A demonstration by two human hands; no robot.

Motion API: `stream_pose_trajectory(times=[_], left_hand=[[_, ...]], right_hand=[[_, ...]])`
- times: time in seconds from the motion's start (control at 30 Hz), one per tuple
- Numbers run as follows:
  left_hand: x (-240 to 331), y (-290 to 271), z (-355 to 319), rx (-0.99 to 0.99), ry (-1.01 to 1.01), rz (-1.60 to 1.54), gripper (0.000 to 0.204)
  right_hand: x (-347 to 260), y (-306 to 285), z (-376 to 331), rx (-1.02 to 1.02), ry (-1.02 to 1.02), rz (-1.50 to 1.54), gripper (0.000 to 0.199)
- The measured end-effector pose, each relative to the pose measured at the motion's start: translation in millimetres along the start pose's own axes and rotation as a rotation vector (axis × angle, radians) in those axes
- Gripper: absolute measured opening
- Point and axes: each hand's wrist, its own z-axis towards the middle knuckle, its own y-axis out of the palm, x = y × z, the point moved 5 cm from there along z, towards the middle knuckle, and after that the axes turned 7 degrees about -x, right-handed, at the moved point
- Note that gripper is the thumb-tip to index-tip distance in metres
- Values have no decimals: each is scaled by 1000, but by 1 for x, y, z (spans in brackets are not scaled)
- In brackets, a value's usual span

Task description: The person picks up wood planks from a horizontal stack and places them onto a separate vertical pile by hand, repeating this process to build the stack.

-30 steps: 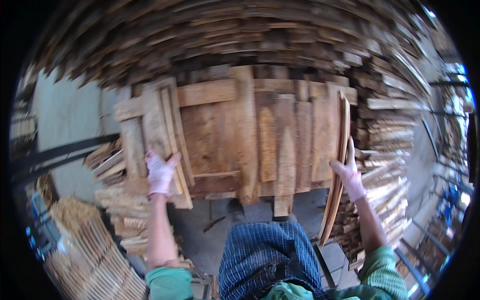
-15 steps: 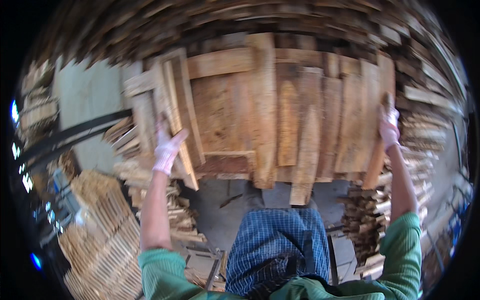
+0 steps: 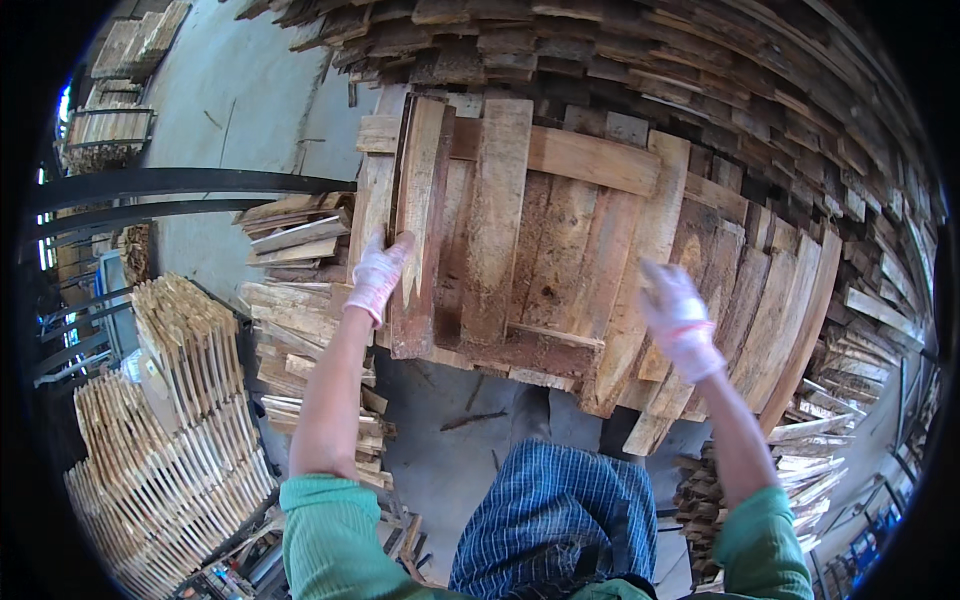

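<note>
My left hand (image 3: 378,278), in a pale pink work glove, grips a narrow wooden board (image 3: 418,225) at the left end of a low bed of planks, thumb on its top. That board seems to lie on others; how many my fingers hold is hidden. My right hand (image 3: 682,322), gloved alike, hovers over the middle right of the bed, its fingers smeared by motion. Below it runs a long pale plank (image 3: 640,270). A loose board (image 3: 497,200) lies between my hands, and a reddish-brown board (image 3: 805,335) slants along the right end.
Stacked timber (image 3: 620,60) rises beyond the bed. Neat slat bundles (image 3: 185,430) stand at lower left, and more wood piles (image 3: 320,370) flank the bed. Black metal bars (image 3: 200,183) reach in from the left. Grey floor (image 3: 440,400) shows near my feet.
My right hand has left the board at the right end and moved inward over the planks. My left hand stays at the left boards. The view has turned, and the bed appears tilted.
</note>
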Motion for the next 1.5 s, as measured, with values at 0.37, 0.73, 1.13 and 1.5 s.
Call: stream_pose_trajectory(times=[0.37,0.73,1.13,1.5], left_hand=[[64,-38,-41,435,472,272,51],[30,15,-33,287,339,601,76],[-11,-21,-116,491,375,82,63],[-484,-37,-322,378,-600,-615,58]], right_hand=[[-164,129,140,133,428,-2,94],[-179,142,139,282,418,-187,90],[-173,158,142,312,347,-295,93],[-286,191,60,289,-287,-787,66]])
